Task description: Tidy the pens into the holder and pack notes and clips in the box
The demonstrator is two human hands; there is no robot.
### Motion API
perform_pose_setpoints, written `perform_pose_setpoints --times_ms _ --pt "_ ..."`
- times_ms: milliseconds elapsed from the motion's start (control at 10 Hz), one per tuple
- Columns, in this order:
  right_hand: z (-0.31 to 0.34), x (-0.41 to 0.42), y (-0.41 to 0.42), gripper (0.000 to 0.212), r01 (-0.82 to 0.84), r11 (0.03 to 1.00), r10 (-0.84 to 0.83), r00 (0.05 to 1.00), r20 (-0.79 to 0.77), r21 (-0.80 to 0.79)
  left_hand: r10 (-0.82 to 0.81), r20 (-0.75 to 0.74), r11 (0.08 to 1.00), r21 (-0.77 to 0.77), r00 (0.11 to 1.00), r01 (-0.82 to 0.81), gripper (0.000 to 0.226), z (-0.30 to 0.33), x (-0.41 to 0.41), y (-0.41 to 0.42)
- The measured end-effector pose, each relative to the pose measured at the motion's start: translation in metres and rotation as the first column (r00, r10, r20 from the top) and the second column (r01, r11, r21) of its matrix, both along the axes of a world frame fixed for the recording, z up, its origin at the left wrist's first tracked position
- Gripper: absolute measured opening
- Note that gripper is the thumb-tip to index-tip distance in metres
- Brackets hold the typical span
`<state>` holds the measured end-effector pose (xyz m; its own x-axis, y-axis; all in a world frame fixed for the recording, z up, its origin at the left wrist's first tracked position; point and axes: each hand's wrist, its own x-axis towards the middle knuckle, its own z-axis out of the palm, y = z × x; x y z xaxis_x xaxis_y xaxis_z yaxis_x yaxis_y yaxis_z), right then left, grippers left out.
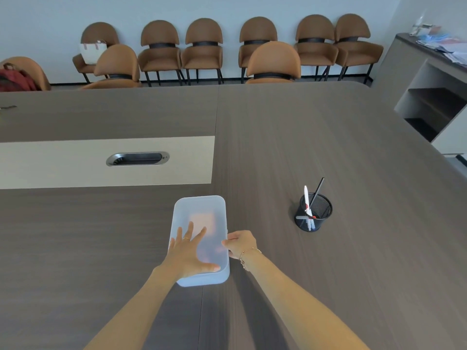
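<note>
A large conference table of dark grey-brown wood grain [328, 137] fills the near scene. A pale beige inset panel [63, 162] is set into it at the left, with an oval metal cable port [137, 158] in the panel. Brown upholstered chairs with rounded backs [203, 50] are lined along the far pale blue-white wall [227, 6]. A grey open-shelved cabinet [429, 97] is seen at the right, with papers lying on top.

No readable text, label, brand or number anywhere on the visible items.
</note>
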<state>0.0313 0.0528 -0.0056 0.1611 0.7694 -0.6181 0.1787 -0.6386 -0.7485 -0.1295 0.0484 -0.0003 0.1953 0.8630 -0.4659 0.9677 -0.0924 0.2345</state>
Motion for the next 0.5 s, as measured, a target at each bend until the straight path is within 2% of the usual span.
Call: perform_pose_setpoints --times_ms 200,300,400,500 --pt "-0.004 0.0 0.0 0.015 0.036 0.999 -0.036 0.999 -0.018 0.008 0.004 0.004 1.0 -0.003 1.0 -0.004 0.12 -0.002 -0.001 0.001" --pt "-0.007 0.0 -0.002 0.023 0.049 0.999 -0.048 0.998 -0.041 0.019 0.011 0.001 1.0 -0.011 1.0 -0.011 0.134 -0.001 -0.002 -0.002" --pt "-0.005 0.002 -0.008 0.015 0.022 0.999 -0.019 0.993 -0.114 0.023 0.033 0.087 0.996 0.076 0.996 -0.039 0.117 0.008 -0.001 -0.008" --pt "-0.005 0.01 -0.025 0.027 0.03 0.997 -0.02 0.992 -0.124 0.074 0.015 0.17 0.972 0.227 0.985 -0.054 0.111 0.015 -0.009 -0.023"
